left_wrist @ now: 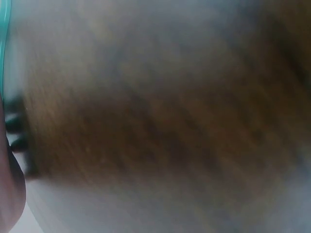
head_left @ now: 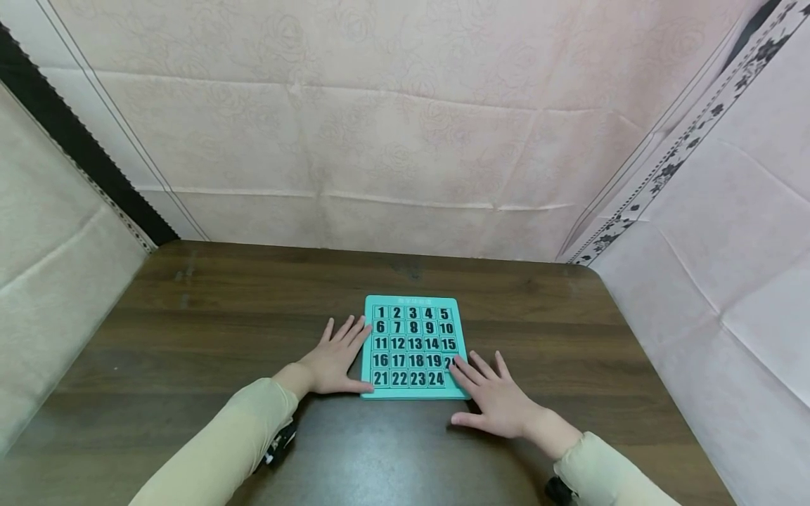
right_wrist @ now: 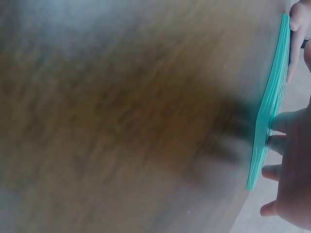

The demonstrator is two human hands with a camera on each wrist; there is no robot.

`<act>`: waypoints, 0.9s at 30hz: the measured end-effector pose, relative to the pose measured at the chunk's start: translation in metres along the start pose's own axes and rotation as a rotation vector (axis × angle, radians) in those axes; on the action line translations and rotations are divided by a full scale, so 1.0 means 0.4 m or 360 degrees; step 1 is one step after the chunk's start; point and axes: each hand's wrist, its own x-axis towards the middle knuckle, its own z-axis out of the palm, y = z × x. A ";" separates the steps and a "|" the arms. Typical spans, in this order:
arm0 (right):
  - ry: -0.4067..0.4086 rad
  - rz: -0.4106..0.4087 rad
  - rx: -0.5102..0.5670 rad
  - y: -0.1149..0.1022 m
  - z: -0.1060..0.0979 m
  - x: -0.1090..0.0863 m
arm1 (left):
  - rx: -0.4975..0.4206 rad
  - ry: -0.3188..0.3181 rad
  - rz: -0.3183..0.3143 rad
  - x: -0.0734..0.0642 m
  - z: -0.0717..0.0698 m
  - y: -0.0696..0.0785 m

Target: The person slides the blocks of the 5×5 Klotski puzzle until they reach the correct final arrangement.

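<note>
A turquoise number slide puzzle (head_left: pixel 414 395) lies flat on the table, its white tiles bearing black numbers in rows. At its left edge is my left hand (head_left: pixel 332 362), fingers spread and straight, with fingertips at the upper left side and the thumb on the lower left corner. My right hand (head_left: pixel 500 406) reaches in from the lower right. Its forefinger tip overlaps the tile at the right end of the fourth row, partly hiding that number, while the thumb stays off the board. In the right wrist view the puzzle's side (right_wrist: pixel 265 116) shows beside the right fingers (right_wrist: pixel 279 121).
The dark wood-grain table (head_left: pixel 253 295) extends around the puzzle on all sides. Pale cloth (head_left: pixel 380 154) hangs behind the far table edge, and more cloth (head_left: pixel 715 281) borders the right side. Black bands sit at both wrists.
</note>
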 end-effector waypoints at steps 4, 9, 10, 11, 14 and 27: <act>0.0001 0.0008 0.0013 0.003 -0.002 0.005 | 0.0004 -0.0002 0.0010 0.001 0.000 0.001; 0.0005 0.0012 0.0018 0.004 -0.002 0.008 | 0.0017 -0.0015 0.0012 0.002 0.002 -0.001; 0.0005 0.0012 0.0017 0.004 -0.001 0.008 | 0.0019 -0.0018 0.0012 0.002 0.002 -0.001; 0.0004 0.0013 0.0014 0.004 0.000 0.008 | 0.0023 -0.0024 0.0008 0.002 0.002 -0.001; 0.0001 0.0020 0.0003 0.004 0.002 0.007 | 0.0024 -0.0027 0.0005 0.003 0.003 -0.002; 0.0099 -0.0003 0.0035 0.012 -0.013 0.018 | -0.0024 0.0013 -0.0012 0.000 0.011 -0.003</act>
